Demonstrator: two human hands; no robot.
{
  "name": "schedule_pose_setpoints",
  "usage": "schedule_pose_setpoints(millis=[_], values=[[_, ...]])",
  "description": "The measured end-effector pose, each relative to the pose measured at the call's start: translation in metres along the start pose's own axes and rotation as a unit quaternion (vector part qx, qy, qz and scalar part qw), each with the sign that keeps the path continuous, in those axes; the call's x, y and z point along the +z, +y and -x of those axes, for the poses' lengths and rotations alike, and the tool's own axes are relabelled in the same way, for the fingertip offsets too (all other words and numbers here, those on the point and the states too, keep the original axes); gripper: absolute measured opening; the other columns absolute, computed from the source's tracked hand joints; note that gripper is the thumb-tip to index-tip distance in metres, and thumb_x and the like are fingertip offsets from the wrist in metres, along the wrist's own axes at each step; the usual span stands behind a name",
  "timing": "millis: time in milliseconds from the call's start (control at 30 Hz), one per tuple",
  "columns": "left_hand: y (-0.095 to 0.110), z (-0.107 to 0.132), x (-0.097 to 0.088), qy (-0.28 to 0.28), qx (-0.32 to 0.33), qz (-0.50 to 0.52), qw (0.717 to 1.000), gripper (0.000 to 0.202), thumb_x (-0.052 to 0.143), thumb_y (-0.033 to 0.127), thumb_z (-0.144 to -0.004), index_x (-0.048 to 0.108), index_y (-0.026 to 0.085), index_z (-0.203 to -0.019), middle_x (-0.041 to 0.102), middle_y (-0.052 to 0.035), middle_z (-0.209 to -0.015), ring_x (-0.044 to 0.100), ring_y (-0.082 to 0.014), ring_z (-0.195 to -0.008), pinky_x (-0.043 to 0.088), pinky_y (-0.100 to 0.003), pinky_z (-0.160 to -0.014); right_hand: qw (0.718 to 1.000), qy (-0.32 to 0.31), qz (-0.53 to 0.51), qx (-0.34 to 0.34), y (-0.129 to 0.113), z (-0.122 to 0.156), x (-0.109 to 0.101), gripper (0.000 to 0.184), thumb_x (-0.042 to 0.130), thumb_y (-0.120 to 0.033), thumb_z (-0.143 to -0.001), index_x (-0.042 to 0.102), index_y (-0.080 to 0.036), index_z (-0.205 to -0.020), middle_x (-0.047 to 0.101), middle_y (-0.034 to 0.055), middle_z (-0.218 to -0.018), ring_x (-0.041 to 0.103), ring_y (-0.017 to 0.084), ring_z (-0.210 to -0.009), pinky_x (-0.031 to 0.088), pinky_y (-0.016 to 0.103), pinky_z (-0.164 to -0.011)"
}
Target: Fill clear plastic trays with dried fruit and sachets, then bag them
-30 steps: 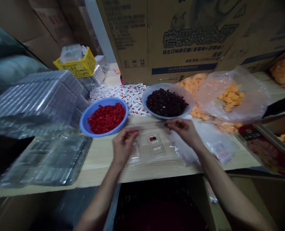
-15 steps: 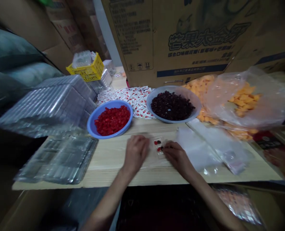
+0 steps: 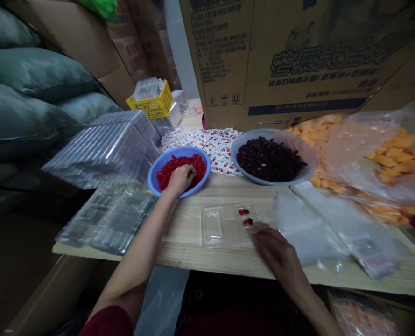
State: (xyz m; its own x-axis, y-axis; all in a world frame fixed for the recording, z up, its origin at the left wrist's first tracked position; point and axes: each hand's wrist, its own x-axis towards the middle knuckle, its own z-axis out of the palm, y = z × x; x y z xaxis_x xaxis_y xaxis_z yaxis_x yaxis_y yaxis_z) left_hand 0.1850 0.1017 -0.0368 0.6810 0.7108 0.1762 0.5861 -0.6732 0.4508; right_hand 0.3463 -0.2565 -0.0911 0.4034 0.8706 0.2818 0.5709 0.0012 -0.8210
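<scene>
My left hand (image 3: 182, 180) is in the blue bowl (image 3: 153, 183), its fingers bent closed against the small glossy red sweets (image 3: 174, 164). What its fingertips pinch is hidden. On the wooden table lies an opened clear plastic tray (image 3: 214, 225); two red and two dark pieces (image 3: 245, 217) sit in its right half. Just off the tray's right edge is my right hand (image 3: 273, 245), fingers curled and pressed together; whether anything is between them I cannot make out. Behind the tray, a translucent bowl (image 3: 310, 161) is full of dark sweets (image 3: 268, 158).
Stacked clear plastic trays (image 3: 116, 144) and flatter ones (image 3: 105, 219) occupy the left side. Small printed sachets (image 3: 221, 149) lie between the bowls. To the right are plastic bags (image 3: 305, 219) and orange pieces (image 3: 396, 151). A large carton (image 3: 235, 70) stands behind.
My left hand has gone from beside the tray up and left into the red sweets. My right hand has drawn slightly back from the pieces in the tray. The view has shifted left.
</scene>
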Motion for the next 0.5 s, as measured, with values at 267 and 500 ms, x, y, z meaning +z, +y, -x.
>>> schedule_pose_setpoints(millis=[267, 500], values=[[0.049, 0.035, -0.01, 0.114, -0.02, 0.16, 0.98, 0.026, 0.054, 0.03, -0.089, 0.068, 0.014, -0.104, 0.069, -0.0047, -0.084, 0.06, -0.0153, -0.07, 0.045, -0.026, -0.068, 1.0, 0.007, 0.007, 0.015, -0.004, 0.008, -0.009, 0.021, 0.053, -0.033, -0.099, 0.072, -0.022, -0.101, 0.066, 0.011, -0.107, 0.063, 0.026, -0.104, 0.054, 0.043, -0.09], [0.16, 0.118, 0.064, -0.181, 0.09, 0.215, 0.955, 0.012, 0.058, 0.018, -0.088, 0.07, 0.019, -0.088, 0.069, -0.0011, -0.079, 0.061, -0.0144, -0.071, 0.043, -0.025, -0.065, 0.999, 0.048, -0.011, 0.022, -0.002, 0.009, -0.006, 0.018, 0.053, -0.027, -0.099, 0.069, -0.022, -0.107, 0.066, 0.0103, -0.11, 0.061, 0.025, -0.106, 0.052, 0.042, -0.092]])
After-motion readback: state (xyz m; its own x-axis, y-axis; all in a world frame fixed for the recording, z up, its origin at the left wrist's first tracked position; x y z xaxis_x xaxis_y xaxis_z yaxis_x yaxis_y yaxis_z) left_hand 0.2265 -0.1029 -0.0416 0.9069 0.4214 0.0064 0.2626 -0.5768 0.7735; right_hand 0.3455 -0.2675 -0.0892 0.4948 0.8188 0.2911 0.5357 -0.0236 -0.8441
